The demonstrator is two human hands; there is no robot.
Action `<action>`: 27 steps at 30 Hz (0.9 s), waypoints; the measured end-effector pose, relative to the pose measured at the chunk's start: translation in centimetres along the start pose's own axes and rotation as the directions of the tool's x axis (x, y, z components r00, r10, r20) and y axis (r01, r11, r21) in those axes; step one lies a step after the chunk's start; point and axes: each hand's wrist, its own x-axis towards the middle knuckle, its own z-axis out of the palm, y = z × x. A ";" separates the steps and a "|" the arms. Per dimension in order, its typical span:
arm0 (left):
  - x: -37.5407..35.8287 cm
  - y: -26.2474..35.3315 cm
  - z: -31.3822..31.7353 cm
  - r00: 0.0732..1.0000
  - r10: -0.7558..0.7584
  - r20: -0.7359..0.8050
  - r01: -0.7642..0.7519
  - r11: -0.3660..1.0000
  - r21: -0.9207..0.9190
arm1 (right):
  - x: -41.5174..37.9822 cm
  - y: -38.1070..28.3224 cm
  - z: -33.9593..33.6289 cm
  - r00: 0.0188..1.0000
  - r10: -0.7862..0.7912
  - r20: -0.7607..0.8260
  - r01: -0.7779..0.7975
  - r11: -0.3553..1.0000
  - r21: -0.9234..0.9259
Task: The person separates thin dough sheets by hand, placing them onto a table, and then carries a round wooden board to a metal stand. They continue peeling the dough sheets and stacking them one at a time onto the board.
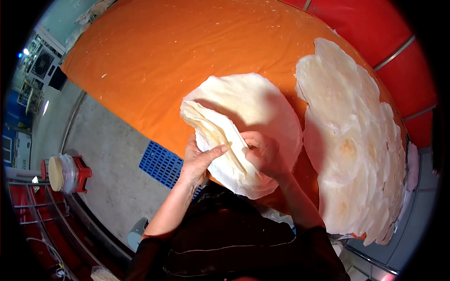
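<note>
A large round sheet of thin flatbread (258, 103) lies near the front edge of the orange cloth, its near left side folded over in layers. My left hand (199, 161) grips that folded edge, thumb on top and fingers underneath. On the right part of the fold, my right hand (263, 152) has its fingers curled and pinched on the flatbread. To the right, many overlapping flatbread sheets (347, 136) are spread in a long pile.
The orange cloth (154, 51) covers a wide table. Red padding (365, 28) borders it at the right. Below its left edge are a blue plastic grid (161, 164) and grey floor (105, 140). A red stool (83, 174) with a wrapped round stack stands at the far left.
</note>
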 end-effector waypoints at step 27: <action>13.4 7.3 -22.3 0.930 -0.364 0.058 0.356 0.927 0.118 | -23.0 2.3 -15.8 0.126 0.174 -0.977 0.123 0.974 0.190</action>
